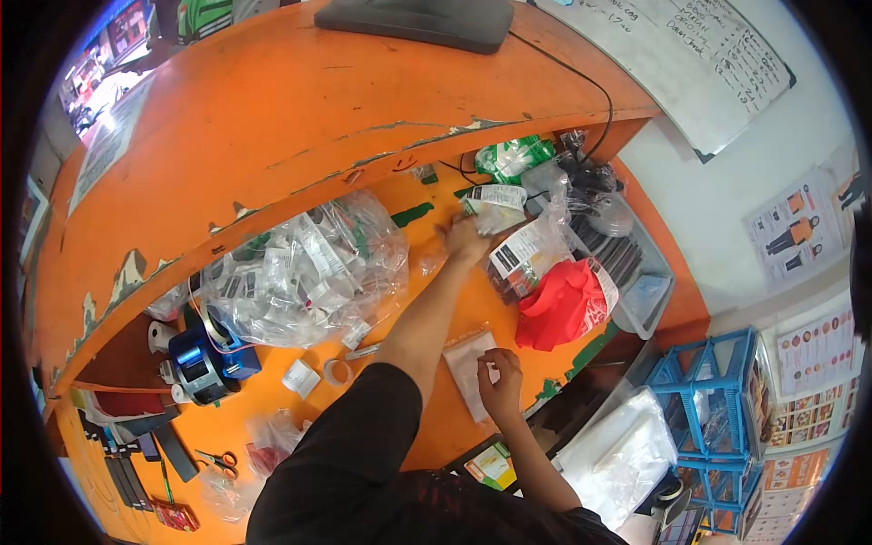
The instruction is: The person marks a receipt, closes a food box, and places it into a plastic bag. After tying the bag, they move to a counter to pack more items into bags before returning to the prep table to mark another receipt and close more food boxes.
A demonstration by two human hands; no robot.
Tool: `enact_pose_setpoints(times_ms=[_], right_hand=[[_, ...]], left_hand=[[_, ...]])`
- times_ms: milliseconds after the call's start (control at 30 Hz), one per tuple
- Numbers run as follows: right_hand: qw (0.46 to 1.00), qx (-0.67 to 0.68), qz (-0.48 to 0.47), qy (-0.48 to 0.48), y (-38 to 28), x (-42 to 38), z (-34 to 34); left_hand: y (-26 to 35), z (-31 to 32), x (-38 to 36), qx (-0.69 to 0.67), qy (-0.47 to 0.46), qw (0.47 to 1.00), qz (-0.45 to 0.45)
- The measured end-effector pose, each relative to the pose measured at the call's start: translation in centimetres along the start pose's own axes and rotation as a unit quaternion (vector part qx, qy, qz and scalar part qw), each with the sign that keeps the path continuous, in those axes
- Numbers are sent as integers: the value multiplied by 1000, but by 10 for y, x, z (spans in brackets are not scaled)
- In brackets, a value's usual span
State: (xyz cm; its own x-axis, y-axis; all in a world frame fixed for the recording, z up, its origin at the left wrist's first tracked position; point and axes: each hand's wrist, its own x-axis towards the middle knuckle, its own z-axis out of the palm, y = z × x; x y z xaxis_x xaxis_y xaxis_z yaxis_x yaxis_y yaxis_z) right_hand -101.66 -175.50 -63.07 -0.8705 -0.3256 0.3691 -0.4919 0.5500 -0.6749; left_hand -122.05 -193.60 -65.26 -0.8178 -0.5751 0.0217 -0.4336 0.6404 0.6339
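My left hand (465,241) reaches far across the orange desk, its fingers closed at the near edge of a clear plastic packet with a white printed label (495,198). Part of those fingers is hidden by the packet. Closer to my body, my right hand (500,383) hovers with bent, drawn-in fingers and nothing visible in them. Under and beside it lies a flat, pale plastic-wrapped packet (470,374). A red bag (565,305) and another labelled clear packet (520,259) sit to the right of my left hand.
A large clear bag of labelled packets (304,272) fills the left-centre. Nearby are a tape roll (338,372), a blue tape dispenser (213,359) and scissors (218,461). A grey bin (649,291) and blue racks (704,391) stand right. The raised orange counter (300,100) overhangs the far side.
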Motion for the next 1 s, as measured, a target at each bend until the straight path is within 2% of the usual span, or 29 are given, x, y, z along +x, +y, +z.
enact_pose_setpoints(times_ms=[33, 67, 100, 167, 200, 267, 300, 367, 400, 467, 500, 567, 600, 700, 967, 1000], right_hand=[[999, 28, 13, -10, -2, 2, 0], [998, 55, 27, -21, -3, 4, -1], [998, 56, 29, -24, -4, 6, -1], [995, 91, 26, -17, -7, 12, 1], [995, 92, 27, -21, -11, 15, 0], [992, 126, 19, -23, -21, 16, -3], [991, 127, 20, -29, -25, 15, -4], [989, 141, 31, -30, -30, 13, -6], [989, 141, 29, -33, -30, 13, -7], [988, 148, 28, -21, -30, 9, -10], [988, 149, 29, -22, -30, 8, -12], [988, 147, 35, -14, -29, 7, -15], [988, 148, 34, -12, -30, 7, -17], [989, 143, 43, -7, -30, 6, -24], [989, 134, 65, -11, -22, -10, -28], [989, 135, 66, -6, -22, -9, -29]], left_hand=[[-22, 34, 19, -227, -20, 973, 39], [-38, 53, 27, -442, -39, 893, 74], [-43, 45, 23, -441, -39, 894, 70], [-54, 22, 15, -442, 96, 890, 66], [-56, 2, 8, -441, 97, 890, 61], [-55, -42, -11, -540, 98, 830, 94], [-54, -52, -19, -539, 101, 831, 89], [-50, -72, -33, -563, 212, 794, 85], [-50, -84, -37, -563, 215, 794, 85], [-53, -108, -47, -483, 200, 835, 172], [-52, -118, -53, -482, 200, 836, 171], [-49, -135, -63, -425, 183, 856, 230], [-50, -138, -67, -424, 183, 856, 233], [-46, -142, -84, -396, 262, 808, 349], [-38, -147, -108, -398, 257, 797, 375], [-39, -140, -103, -401, 283, 809, 325]])
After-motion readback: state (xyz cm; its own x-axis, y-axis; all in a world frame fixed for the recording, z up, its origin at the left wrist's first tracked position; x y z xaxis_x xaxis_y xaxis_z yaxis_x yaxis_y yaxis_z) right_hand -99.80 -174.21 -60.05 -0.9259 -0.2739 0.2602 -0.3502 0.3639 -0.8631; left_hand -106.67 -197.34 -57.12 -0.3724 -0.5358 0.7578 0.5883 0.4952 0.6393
